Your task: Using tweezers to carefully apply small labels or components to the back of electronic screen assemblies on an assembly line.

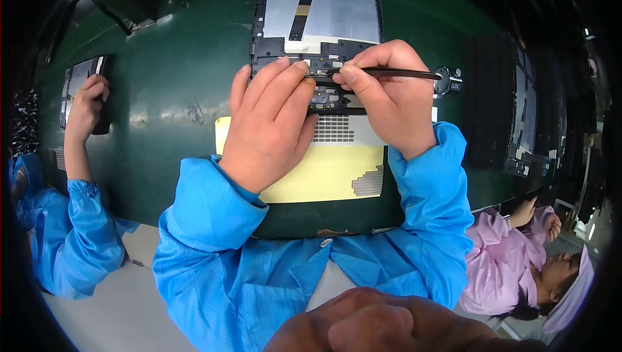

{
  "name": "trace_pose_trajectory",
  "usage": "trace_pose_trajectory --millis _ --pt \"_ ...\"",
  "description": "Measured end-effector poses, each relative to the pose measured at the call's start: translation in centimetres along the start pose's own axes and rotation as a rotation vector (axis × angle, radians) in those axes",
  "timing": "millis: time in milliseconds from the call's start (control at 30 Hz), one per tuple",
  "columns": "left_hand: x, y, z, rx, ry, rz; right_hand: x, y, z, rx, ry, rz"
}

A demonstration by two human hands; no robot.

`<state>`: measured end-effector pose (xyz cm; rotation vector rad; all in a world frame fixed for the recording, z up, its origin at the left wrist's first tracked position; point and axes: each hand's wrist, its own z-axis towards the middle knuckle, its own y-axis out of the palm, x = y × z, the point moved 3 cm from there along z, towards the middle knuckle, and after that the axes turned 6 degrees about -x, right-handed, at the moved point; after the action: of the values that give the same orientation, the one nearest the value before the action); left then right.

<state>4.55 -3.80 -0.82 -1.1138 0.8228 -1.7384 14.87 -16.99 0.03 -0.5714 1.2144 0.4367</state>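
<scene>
A flat electronic device like an opened tablet (343, 15), with a silver panel in a black frame, lies in front of me. A black ribbon strip (304, 8) with gold-coloured tape crosses the panel. My left hand (269, 118) rests on the device's near part, palm down, its fingers stretched out. My right hand (395, 93) is closed on black tweezers (405, 73), whose tips reach the small parts close to my left fingertips. Whether the tips hold anything is too small to tell. Under both hands lies a sheet of small grey pads (334, 133) on a yellow sheet (291, 187).
A small round metal object (447, 82) stands right of my right hand on the green table (175, 86). At left a co-worker's hand (84, 105) holds a similar device (76, 86). Further devices (523, 112) lie at right, near a person in pink (499, 261).
</scene>
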Motion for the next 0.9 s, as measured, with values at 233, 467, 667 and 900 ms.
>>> trace_pose_trajectory --millis 233,467,667,900 --pt "-0.1 -0.2 0.1 -0.006 -0.007 -0.003 -0.1 0.3 0.0 -0.01 -0.045 -0.02" --pt "0.4 0.6 0.3 -0.047 -0.039 0.079 -0.1 0.1 -0.4 0.008 -0.09 -0.02" --pt "0.5 1.3 -0.1 -0.017 -0.022 0.103 -0.7 -3.5 -6.9 -0.037 0.187 0.277" --pt "-0.3 1.0 -0.4 -0.058 0.024 0.08 2.0 -3.0 -7.7 0.012 0.323 0.182"
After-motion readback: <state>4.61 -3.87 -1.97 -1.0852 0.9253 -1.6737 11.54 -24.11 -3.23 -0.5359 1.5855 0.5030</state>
